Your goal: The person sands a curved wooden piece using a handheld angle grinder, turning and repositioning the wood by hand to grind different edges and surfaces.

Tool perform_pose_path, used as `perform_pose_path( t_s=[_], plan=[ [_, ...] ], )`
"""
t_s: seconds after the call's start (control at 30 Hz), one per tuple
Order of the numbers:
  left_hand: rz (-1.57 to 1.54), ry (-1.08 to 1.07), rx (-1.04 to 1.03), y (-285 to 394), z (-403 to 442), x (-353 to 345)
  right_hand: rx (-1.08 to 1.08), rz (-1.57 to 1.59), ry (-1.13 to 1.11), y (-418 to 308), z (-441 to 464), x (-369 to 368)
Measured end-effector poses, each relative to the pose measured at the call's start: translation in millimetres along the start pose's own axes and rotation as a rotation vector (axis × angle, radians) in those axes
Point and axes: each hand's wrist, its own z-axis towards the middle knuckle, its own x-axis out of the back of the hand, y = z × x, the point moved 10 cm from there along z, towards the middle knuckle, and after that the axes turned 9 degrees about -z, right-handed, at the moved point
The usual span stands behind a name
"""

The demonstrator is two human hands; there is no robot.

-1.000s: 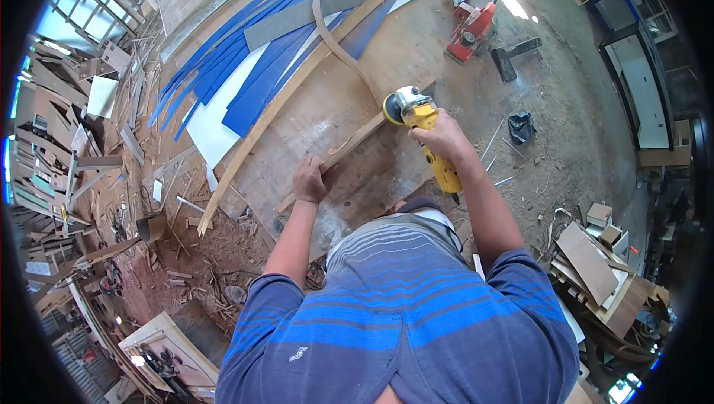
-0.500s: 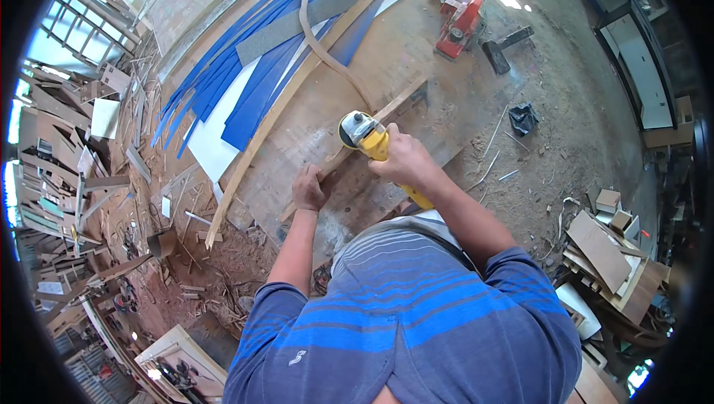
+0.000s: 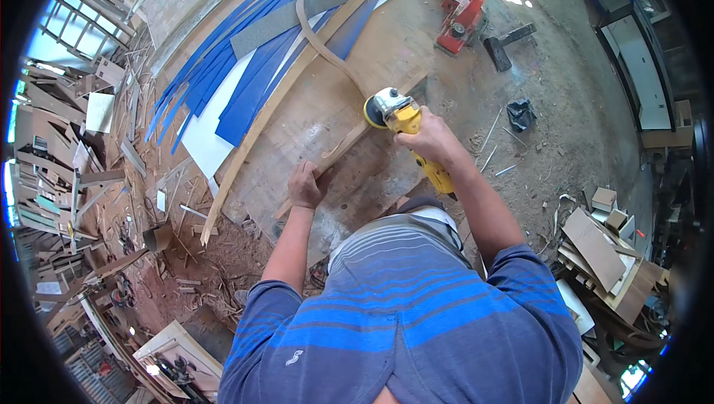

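My right hand is wrapped round a yellow angle grinder with a silver head. Its disc is over the far part of a narrow wooden strip; whether it touches the wood I cannot tell. The strip lies slantwise across a worn plywood tabletop. My left hand grips the strip near its closer end, fingers curled over the edge. A thin curved wooden strip runs from beyond the grinder towards the far side.
Blue strips and a long wooden batten lie at the left of the tabletop. A red power planer, a hammer and a black plastic bag are at the right. Scrap boards are piled at lower right.
The grinder in my right hand has moved right and away along the strip, towards its far end. My left hand stays about where it was on the wood.
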Motion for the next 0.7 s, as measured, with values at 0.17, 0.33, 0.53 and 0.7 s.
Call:
perform_pose_path(
  t_s=[0.17,0.33,0.53,0.7],
  plan=[
    [0.001,0.004,-0.017,0.1,-0.6,-0.3,-0.022,0.046,0.041,19.7,20.6,19.4],
    [0.019,0.011,-0.025,2.2,0.8,0.5,-0.076,-0.055,0.064,37.4,36.7,27.0],
    [0.018,0.015,-0.034,4.7,3.2,0.7,-0.095,-0.174,0.134,43.1,40.3,45.0],
    [0.003,0.048,-0.051,6.2,1.7,2.2,-0.098,-0.213,0.188,40.1,38.6,51.0]
  ],
)
